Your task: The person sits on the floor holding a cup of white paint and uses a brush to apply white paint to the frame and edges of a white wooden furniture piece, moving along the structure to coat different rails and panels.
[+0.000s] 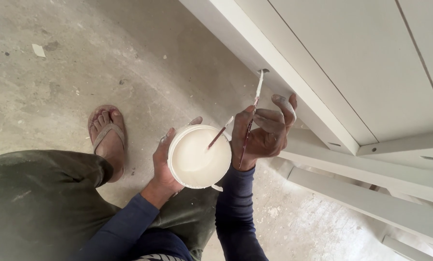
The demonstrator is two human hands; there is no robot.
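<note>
1. Two hands work low over the concrete floor [144,58]; the left hand [164,162] is wrapped around a round white tub [197,159] of pale paint, fingers clamped on its rim.
2. One thin brush [220,132] leans in the tub, its handle sticking up over the right edge.
3. Just beside the tub, the right hand [264,133] is closed on a second slim brush [253,108], pinched between paint-smeared fingers.
4. That brush's tip touches the lower edge of a pale grey cabinet frame [284,67].
5. Further left, a foot in a brown sandal [107,140] rests on the floor.
6. Loose pale boards [371,198] lie under the cabinet.
</note>
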